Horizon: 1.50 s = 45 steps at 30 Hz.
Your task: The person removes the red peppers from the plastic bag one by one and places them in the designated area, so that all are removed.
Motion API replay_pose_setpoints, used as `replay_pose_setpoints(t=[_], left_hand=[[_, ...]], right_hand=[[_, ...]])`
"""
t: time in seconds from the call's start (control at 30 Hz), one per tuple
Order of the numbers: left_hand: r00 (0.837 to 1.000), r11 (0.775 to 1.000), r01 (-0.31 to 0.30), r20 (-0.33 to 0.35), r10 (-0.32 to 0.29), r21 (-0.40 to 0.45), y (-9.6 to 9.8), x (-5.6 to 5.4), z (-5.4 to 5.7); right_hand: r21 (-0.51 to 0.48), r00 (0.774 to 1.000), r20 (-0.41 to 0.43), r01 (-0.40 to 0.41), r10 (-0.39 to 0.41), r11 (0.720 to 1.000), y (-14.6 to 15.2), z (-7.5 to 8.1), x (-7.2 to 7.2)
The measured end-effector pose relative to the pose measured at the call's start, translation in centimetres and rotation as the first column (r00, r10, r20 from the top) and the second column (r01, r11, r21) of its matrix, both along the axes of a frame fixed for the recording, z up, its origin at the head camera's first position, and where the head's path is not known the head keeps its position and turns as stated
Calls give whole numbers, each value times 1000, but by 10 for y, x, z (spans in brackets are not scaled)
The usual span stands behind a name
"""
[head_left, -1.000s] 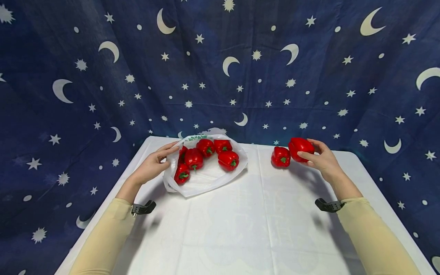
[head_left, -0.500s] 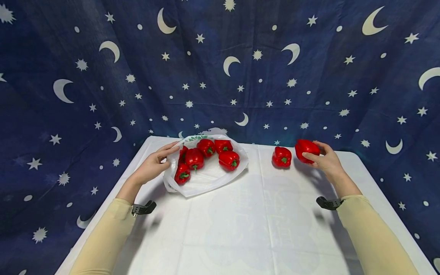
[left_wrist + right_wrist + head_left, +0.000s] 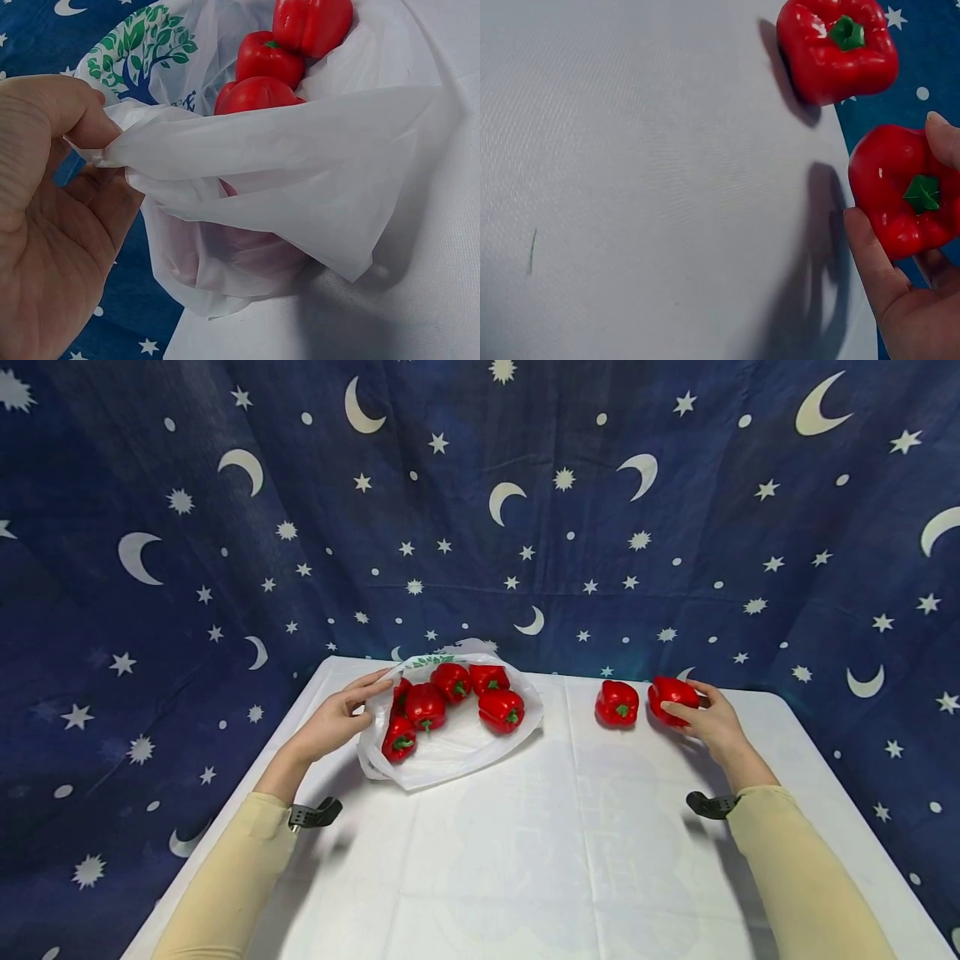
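My left hand (image 3: 333, 718) pinches the edge of a white plastic bag (image 3: 450, 764) between thumb and fingers; the left wrist view shows the bunched film and a green tree print. Several red bell peppers (image 3: 425, 706) lie inside the bag, whose mouth gapes toward me. On the right side of the table, my right hand (image 3: 716, 718) grips a red bell pepper (image 3: 889, 191) between thumb and fingers, its green stem showing in the right wrist view. Just left of it, a second bell pepper (image 3: 617, 703) stands on the table, apart from the held one.
A white cloth covers the table (image 3: 510, 860). Behind it hangs a dark blue curtain (image 3: 450, 527) with moons and stars, close to the table's back edge. A thin green strand (image 3: 532, 251) lies on the cloth.
My right hand has moved the held pepper right and then lowered it toward the table, opening a gap to the other pepper. The left hand and bag have stayed in place.
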State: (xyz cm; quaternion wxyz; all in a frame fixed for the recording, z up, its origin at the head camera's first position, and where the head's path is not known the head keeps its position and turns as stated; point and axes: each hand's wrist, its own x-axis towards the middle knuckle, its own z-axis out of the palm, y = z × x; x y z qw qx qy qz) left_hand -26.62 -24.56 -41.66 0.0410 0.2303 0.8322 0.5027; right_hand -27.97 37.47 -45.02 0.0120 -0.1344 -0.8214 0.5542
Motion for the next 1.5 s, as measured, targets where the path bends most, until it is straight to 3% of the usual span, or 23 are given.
replay_pose_setpoints(t=[0.53, 0.77, 1.5], left_hand=[[1000, 1000, -1, 2, 1, 4, 1, 1, 1], [1000, 1000, -3, 5, 3, -1, 1, 0, 1], [1000, 1000, -3, 11, 3, 3, 2, -1, 1]], right_hand=[[-9, 999, 38, 12, -12, 1000, -2, -10, -2], [-13, 1000, 10, -13, 13, 1000, -5, -10, -1], [56, 1000, 29, -2, 0, 998, -2, -12, 1]])
